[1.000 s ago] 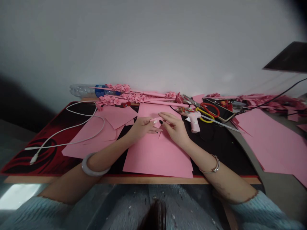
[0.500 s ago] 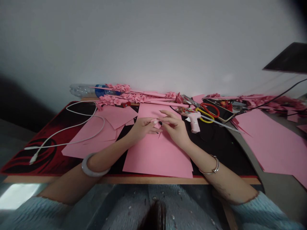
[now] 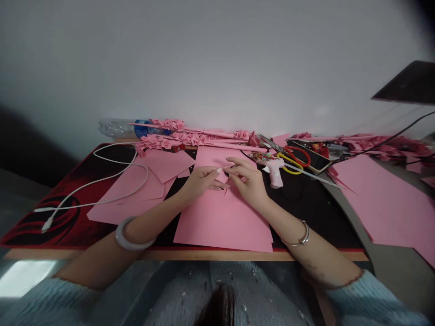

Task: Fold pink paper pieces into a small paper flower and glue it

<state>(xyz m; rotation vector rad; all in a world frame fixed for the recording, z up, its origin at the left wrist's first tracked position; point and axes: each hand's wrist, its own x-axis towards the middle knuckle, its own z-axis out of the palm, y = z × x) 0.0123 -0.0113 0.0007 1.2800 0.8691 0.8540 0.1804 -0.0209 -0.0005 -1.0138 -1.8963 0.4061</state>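
Over a pink paper sheet (image 3: 224, 222) at the middle of the desk, my two hands meet. My left hand (image 3: 203, 181) pinches a small folded pink paper piece (image 3: 222, 174) between thumb and fingers. From the right, my right hand (image 3: 248, 181) has its thumb and index finger closed on the same piece, its other fingers bent above. Most of the small piece is covered by the fingertips.
Pink paper flower stems (image 3: 190, 139) lie along the wall beside a plastic bottle (image 3: 117, 128). A pink glue gun (image 3: 275, 173) and scissors (image 3: 299, 156) lie right of my hands. A white cable (image 3: 102, 201) loops over paper at left.
The fingertips have shifted slightly on the small pink piece, and less of it shows. Both hands stay in nearly the same place.
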